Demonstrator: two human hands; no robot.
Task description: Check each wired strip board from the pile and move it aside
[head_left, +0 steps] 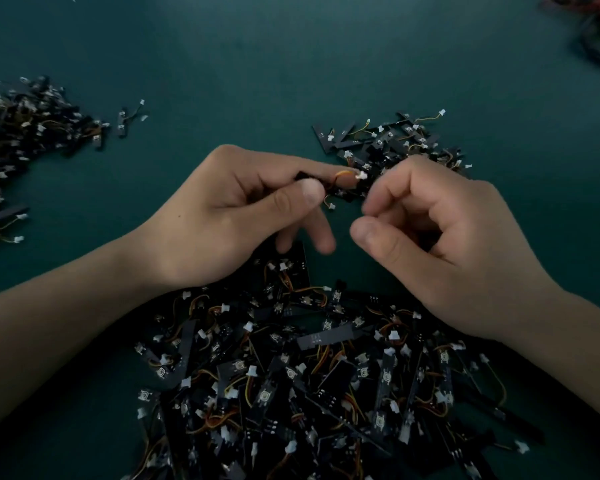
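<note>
A big pile of black wired strip boards (319,386) with white plugs and orange-yellow wires fills the near middle of the green table. My left hand (229,216) holds one wired strip board (343,188) above the table, pinched between thumb and forefinger, its orange wire loop and white plug showing. My right hand (444,244) hovers just right of that board with its fingers curled and thumb close to the fingertips; nothing shows in its grasp.
A smaller heap of strip boards (395,140) lies beyond my right hand. Another heap (21,140) spreads along the left edge, with one stray board (127,119) beside it. Tangled red and black cables (596,29) sit at the far right corner.
</note>
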